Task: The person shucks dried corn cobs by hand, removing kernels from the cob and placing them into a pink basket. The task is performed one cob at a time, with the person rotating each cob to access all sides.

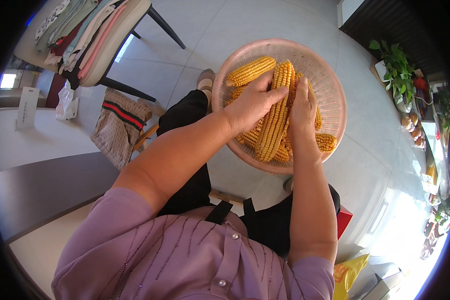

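Note:
My left hand point(255, 102) grips a long yellow ear of dried corn point(274, 120), its thumb lying across the kernels. The ear is tilted lengthwise above a round pink plastic basket point(337, 93). My right hand point(302, 110) is closed along the right side, with corn under its thumb; whether this is the same ear or a second one is partly hidden. Another whole ear point(251, 71) rests in the basket at the upper left. A shorter ear point(325, 143) lies by the right rim, and several more are partly covered by my hands.
The basket stands on grey floor tiles point(371, 150) between my feet. A chair point(108, 67) with folded clothes point(78, 37) is at upper left, a patterned cloth bag point(116, 127) below it. Potted plants point(399, 71) line the right side. A yellow bag point(350, 275) lies at lower right.

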`<state>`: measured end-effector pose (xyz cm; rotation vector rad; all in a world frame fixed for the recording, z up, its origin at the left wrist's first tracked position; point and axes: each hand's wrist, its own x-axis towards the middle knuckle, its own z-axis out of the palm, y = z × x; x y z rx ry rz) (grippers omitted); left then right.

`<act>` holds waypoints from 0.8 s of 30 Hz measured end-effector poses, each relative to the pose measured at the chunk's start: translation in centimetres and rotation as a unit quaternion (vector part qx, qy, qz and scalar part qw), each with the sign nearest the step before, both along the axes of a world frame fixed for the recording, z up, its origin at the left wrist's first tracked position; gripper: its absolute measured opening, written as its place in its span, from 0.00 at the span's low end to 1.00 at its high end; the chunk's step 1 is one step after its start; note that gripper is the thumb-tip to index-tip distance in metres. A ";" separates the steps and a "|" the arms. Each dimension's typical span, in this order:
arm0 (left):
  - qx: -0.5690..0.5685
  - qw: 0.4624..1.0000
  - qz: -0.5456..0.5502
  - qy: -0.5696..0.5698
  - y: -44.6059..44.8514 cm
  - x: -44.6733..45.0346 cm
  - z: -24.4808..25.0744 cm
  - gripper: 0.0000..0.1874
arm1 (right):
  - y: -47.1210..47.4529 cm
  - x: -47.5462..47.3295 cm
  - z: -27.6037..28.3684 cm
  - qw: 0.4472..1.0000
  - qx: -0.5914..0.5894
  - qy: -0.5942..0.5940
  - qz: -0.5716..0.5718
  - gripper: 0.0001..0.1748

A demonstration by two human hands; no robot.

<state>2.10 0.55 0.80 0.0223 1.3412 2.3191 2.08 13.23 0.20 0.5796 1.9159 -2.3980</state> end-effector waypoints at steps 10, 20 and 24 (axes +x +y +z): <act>-0.018 0.997 0.065 0.044 0.6 -0.4 -1.0 0.18 | -0.9 1.4 -0.6 0.990 0.128 0.015 0.050 0.29; -0.006 0.998 0.053 0.034 0.3 -0.8 -0.5 0.18 | -0.4 1.0 -0.7 0.993 -0.081 -0.088 0.022 0.30; 0.029 0.996 0.085 0.008 -0.5 -1.7 -0.9 0.15 | -0.3 1.4 -0.7 0.992 -0.013 -0.056 0.112 0.33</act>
